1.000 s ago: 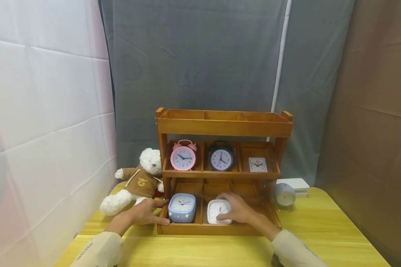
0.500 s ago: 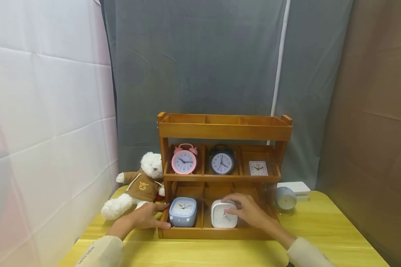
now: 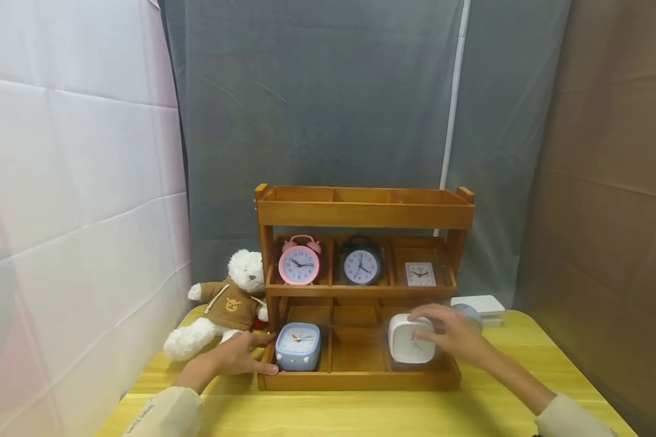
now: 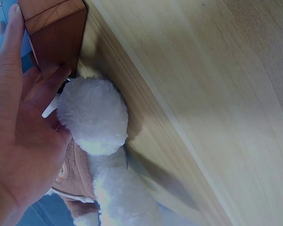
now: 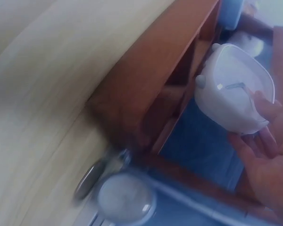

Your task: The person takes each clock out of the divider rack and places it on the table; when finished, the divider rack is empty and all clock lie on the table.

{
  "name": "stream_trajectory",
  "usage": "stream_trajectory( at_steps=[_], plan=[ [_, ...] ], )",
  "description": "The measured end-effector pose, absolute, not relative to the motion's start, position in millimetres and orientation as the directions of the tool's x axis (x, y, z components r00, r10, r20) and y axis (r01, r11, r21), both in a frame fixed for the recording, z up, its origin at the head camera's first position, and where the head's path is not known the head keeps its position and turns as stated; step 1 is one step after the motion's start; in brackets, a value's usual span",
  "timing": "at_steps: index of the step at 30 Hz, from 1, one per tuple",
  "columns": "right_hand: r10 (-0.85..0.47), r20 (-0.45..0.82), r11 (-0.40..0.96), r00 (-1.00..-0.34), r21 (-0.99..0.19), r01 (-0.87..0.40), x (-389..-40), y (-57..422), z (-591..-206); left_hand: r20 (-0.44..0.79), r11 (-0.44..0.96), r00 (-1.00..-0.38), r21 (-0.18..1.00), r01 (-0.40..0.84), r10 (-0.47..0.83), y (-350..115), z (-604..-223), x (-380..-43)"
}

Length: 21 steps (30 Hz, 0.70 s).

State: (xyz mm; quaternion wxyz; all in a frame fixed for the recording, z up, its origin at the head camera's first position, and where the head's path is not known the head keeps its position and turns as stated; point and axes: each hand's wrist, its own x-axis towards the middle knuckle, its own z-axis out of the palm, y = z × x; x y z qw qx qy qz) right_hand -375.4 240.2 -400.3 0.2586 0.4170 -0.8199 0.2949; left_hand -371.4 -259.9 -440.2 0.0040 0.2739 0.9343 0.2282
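White and round-cornered, our clock (image 3: 404, 350) is pinched between the thumb and fingers of our right hand (image 3: 451, 332), at the right-hand compartment in the lower tier of the wooden shelf (image 3: 361, 381); our left hand (image 3: 237, 355) lies with fingers spread against the shelf's left end. We judge that the rounded body could twist loose if the pinch slackened, or knock the rim if carried too low. Its pale face is blurred; two small nubs sit along one side.

- Clocks (image 3: 299, 265) (image 3: 361, 266) (image 3: 420, 275) (image 3: 297, 347) (image 3: 402, 345): five
- Round grey object (image 3: 469, 314): one
- Plush bear (image 3: 232, 303): one
- Wooden shelf unit (image 3: 365, 215): one
- Shelf tiers (image 3: 317, 213) (image 3: 363, 291) (image 3: 359, 381): three
- Top-tier compartments (image 3: 302, 194) (image 3: 363, 195) (image 3: 421, 196): three
- Bench (image 3: 514, 388): one
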Motion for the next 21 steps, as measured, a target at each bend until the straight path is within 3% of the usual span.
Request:
stream_trajectory(
  at_steps=[5, 14, 21],
  plan=[
    [-0.526, 0.696, 0.47, -0.488, -0.24, -0.849, -372, 276, -400, 0.118, 0.747, -0.846, 0.418, 0.518, 0.52, -260, -439, -370],
    [-0.428, 0.706, 0.54, -0.564, -0.3, -0.786, -372, 333, -406, 0.12, 0.735, -0.843, 0.435, 0.52, 0.525, -261, -437, -366],
    [-0.404, 0.749, 0.554, -0.525, -0.257, -0.792, -376, 370, -427, 0.121, 0.74, -0.843, 0.425, 0.521, 0.524, -258, -436, -366]
  ],
)
